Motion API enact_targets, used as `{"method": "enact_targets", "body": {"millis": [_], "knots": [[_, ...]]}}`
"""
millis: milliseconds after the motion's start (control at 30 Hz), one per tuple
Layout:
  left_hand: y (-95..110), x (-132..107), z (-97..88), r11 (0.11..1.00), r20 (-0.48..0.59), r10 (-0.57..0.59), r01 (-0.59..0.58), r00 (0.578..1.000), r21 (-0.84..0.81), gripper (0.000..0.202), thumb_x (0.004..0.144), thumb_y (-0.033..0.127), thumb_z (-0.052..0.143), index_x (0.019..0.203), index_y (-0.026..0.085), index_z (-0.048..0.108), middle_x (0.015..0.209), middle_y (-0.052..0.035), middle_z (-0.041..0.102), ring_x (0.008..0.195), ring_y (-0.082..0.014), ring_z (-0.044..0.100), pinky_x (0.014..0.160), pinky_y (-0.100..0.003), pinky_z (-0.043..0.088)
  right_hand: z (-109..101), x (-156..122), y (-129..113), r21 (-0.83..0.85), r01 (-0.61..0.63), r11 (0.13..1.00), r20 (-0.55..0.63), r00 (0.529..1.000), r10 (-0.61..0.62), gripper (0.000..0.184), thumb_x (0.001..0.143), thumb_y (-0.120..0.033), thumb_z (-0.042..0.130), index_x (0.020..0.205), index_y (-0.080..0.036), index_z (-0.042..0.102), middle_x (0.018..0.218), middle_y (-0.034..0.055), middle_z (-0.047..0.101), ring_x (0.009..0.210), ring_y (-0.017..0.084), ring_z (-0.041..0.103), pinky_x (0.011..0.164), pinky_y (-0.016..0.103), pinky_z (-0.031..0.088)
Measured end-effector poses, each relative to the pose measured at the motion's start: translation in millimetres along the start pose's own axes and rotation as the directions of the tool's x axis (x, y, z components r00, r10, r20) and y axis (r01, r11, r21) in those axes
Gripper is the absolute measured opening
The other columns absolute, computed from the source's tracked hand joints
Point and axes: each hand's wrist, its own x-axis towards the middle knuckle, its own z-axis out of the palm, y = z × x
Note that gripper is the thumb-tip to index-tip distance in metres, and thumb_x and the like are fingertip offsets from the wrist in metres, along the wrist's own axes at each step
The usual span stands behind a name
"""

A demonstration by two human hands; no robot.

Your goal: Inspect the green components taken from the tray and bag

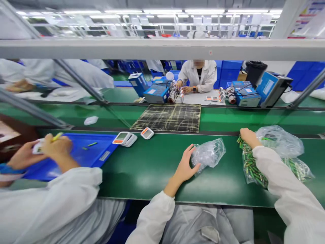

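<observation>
Clear bag lies against the fingertips of my wide-open left hand, while my curled right hand clutches the sack of green cells, keeping it within reach.

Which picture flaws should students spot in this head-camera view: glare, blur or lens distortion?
In the head view, ceiling strip lights give bright, even light; the clear plastic bag by the left hand shows sharp glare; the wide lens makes the grey frame struts lean steeply; a co-worker's hands over the blue tray look slightly soft.
</observation>
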Motion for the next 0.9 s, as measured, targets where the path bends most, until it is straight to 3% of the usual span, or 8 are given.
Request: {"method": "enact_targets", "body": {"millis": [167,300,367,467,600,700,800,900], "knots": [[35.6,-5.2,-11.7,0.986,-0.188,0.163,-0.164,0.968,0.010,0.078,0.089,0.029,0.072,0.158,0.023,0.036,0.165,-0.0225,0.038,0.158,-0.0406,0.032,0.124,-0.068,0.032,-3.9,-6.9,-1.5,-0.047,0.000,0.999,-0.080,0.997,-0.004,0.031,0.102,-0.011,0.051,0.121,-0.005,0.074,0.118,0.0274,0.071,0.107,0.033,0.073,0.091,0.039,0.054],[75.3,-6.6,-5.5,0.957,-0.292,0.159,-0.220,0.943,-0.190,0.043,0.094,0.030,0.063,0.135,0.021,0.055,0.126,-0.0153,0.067,0.116,-0.0291,0.065,0.098,-0.048,0.054,-23.0,-58.8,-21.9,0.238,0.261,0.936,-0.387,0.909,-0.155,0.033,0.107,-0.028,0.052,0.132,-0.015,0.070,0.120,0.0182,0.070,0.107,0.028,0.071,0.093,0.039,0.055],[94.3,0.1,1.6,0.935,-0.174,0.015,-0.076,0.985,-0.348,0.026,0.101,0.037,0.056,0.118,0.019,0.061,0.098,-0.0086,0.070,0.084,-0.0201,0.065,0.077,-0.035,0.053,-29.4,-107.2,-37.6,0.496,0.457,0.738,-0.475,0.854,-0.210,0.032,0.101,-0.036,0.064,0.127,-0.018,0.069,0.107,0.0121,0.072,0.090,0.024,0.071,0.082,0.035,0.057],[117.8,17.1,10.3,0.896,0.093,-0.077,0.110,0.993,-0.431,0.039,0.105,0.052,0.048,0.093,0.018,0.062,0.076,-0.0025,0.061,0.066,-0.0151,0.053,0.065,-0.030,0.043,-27.4,-184.2,-62.0,0.775,0.463,0.430,-0.353,0.882,-0.313,0.044,0.091,-0.049,0.079,0.121,-0.022,0.063,0.097,0.0063,0.073,0.060,0.015,0.060,0.056,0.029,0.051],[135.3,30.1,12.1,0.879,0.370,0.052,0.134,0.927,-0.458,0.058,0.105,0.062,0.039,0.068,0.019,0.050,0.065,-0.0001,0.050,0.063,-0.0134,0.043,0.063,-0.029,0.035,-11.9,-243.0,-79.4,0.865,0.394,0.310,-0.261,0.882,-0.393,0.041,0.089,-0.047,0.081,0.116,-0.023,0.060,0.089,0.0027,0.072,0.050,0.009,0.043,0.047,0.025,0.038],[138.5,26.2,12.7,0.797,0.531,0.025,0.303,0.847,-0.522,0.063,0.103,0.068,0.038,0.065,0.019,0.048,0.061,0.0009,0.046,0.057,-0.0118,0.039,0.057,-0.028,0.031,-4.5,-254.7,-79.0,0.912,0.337,0.234,-0.237,0.899,-0.369,0.042,0.085,-0.046,0.085,0.110,-0.024,0.059,0.091,0.0023,0.071,0.050,0.009,0.043,0.046,0.026,0.039],[138.4,21.6,18.9,0.601,0.533,-0.112,0.485,0.838,-0.635,0.065,0.093,0.077,0.055,0.064,0.019,0.049,0.056,0.0041,0.040,0.050,-0.0086,0.033,0.049,-0.026,0.025,-3.8,-258.3,-75.1,0.912,0.370,0.179,-0.315,0.908,-0.275,0.034,0.087,-0.046,0.082,0.103,-0.024,0.062,0.101,0.0047,0.068,0.055,0.010,0.048,0.048,0.028,0.043],[141.3,23.4,25.6,0.381,0.354,-0.314,0.459,0.881,-0.803,0.065,0.087,0.076,0.065,0.062,0.020,0.045,0.054,0.0067,0.036,0.047,-0.0061,0.033,0.049,-0.024,0.027,-2.4,-260.8,-73.3,0.876,0.463,0.139,-0.438,0.882,-0.177,0.023,0.099,-0.046,0.068,0.102,-0.023,0.067,0.111,0.0094,0.064,0.072,0.016,0.059,0.060,0.032,0.051]]}}
